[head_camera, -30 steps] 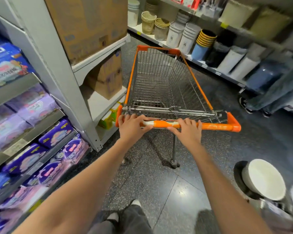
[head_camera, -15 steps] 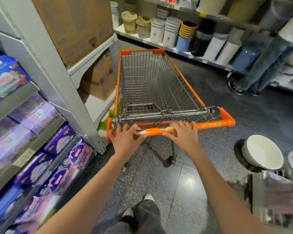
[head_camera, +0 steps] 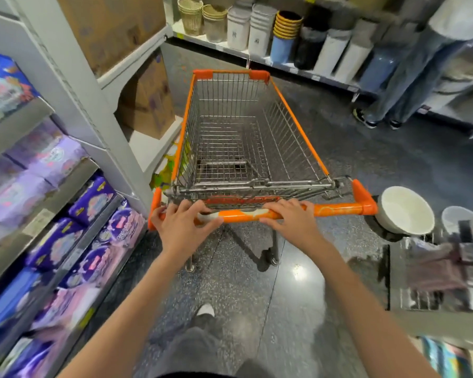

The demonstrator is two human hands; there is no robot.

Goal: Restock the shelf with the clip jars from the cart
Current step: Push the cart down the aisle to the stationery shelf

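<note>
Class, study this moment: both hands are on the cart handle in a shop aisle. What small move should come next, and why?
Probably push the cart gently onward. Both the left hand and the right hand grip the orange handle, the floor just ahead looks open, and no clip jars show in the wire basket, so nothing here is ready to shelve. Watch the person standing ahead on the right.

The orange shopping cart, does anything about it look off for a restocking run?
Yes. The orange-trimmed wire shopping cart shows only bare mesh inside; no clip jars are visible in its basket. Both hands, left hand and right hand, grip the orange handle bar. Its white middle patch looks worn.
</note>
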